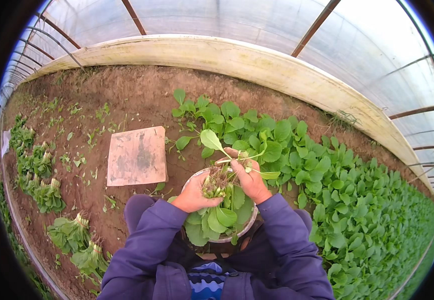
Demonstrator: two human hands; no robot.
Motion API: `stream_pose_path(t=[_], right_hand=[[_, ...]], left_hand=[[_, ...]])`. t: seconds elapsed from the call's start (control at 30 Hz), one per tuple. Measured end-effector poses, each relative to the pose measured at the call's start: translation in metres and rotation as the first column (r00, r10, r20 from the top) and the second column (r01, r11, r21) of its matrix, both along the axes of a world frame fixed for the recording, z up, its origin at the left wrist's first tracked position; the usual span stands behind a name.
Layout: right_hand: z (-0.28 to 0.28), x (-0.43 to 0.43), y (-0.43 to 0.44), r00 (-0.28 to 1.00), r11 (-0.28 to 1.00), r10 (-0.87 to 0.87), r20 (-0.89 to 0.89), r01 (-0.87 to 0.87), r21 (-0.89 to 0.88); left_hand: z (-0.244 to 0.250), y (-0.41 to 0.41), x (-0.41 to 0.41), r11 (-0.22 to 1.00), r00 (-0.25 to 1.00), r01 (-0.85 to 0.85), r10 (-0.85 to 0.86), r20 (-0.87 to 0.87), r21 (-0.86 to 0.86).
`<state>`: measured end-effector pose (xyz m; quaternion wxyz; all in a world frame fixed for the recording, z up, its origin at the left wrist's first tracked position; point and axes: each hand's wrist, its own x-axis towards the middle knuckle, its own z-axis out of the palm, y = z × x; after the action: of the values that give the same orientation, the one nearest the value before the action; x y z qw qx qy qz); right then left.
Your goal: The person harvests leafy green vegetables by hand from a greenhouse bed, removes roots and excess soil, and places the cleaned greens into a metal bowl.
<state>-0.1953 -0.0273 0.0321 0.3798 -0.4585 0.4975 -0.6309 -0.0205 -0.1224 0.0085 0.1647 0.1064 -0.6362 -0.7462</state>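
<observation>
My left hand [192, 197] grips a bunch of leafy green seedlings [217, 217] by the stems. Their soil-covered roots point up and away from me, and the broad leaves hang toward my lap. Between the thumb and fingers of my right hand [251, 178] is a small leafy plant [211, 140], with pale stems and leaves sticking out to both sides. Both hands are above a round basin [253, 221] between my knees. Its pale rim shows at the edges, while the bunch and my hands hide most of its inside.
A square pinkish board [137, 156] lies on the brown soil [89, 195] ahead to the left. Tied bunches of greens [78, 232] lie farther left. Dense growing greens [344, 210] fill the right side. A plastic greenhouse wall [217, 50] curves across the far side.
</observation>
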Motion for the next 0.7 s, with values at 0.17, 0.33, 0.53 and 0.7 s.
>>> stream_pose_path(t=[0.17,0.33,0.53,0.7], right_hand=[[-0.006,-0.005,-0.005,0.990,0.996,-0.088,0.109,0.087,0.016],[-0.005,-0.011,-0.007,0.970,0.987,-0.160,0.185,0.157,0.026],[-0.012,-0.001,-0.013,0.951,0.992,-0.127,0.282,0.124,0.029],[-0.015,0.016,-0.015,0.887,0.998,-0.029,0.461,0.049,-0.032]], left_hand=[[-0.007,-0.005,-0.002,0.943,0.989,-0.118,0.140,0.050,-0.312],[-0.006,-0.008,-0.001,0.891,0.981,-0.010,0.096,0.167,-0.453],[-0.007,-0.012,-0.001,0.931,0.998,-0.046,0.060,0.026,-0.362],[-0.015,-0.001,-0.005,0.977,0.975,0.207,-0.211,0.068,0.050]])
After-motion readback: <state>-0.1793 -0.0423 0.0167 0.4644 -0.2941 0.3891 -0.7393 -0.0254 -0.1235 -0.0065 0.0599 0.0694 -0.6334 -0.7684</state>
